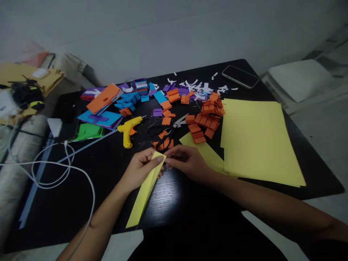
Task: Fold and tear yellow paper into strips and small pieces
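Observation:
A folded strip of yellow paper [146, 192] slants from the middle of the table down to its front edge. My left hand [143, 166] is closed around its upper end, thumb on top and fingers underneath. At the strip's top right corner, my right hand [190, 163] pinches the edge between thumb and curled fingers. Just beyond my hands lie black-handled scissors [178, 123], with a second dark handle [154, 129] beside them. Small folded orange paper pieces [208, 121] surround the scissors.
Large yellow sheets [258, 141] lie at right, a smaller yellow piece [208, 156] beside them. A yellow glue gun [127, 130], green paper [88, 131], blue folded pieces [127, 100] and white scraps [201, 88] lie farther back. A phone [240, 76] rests back right; a white cable [81, 170] loops at left.

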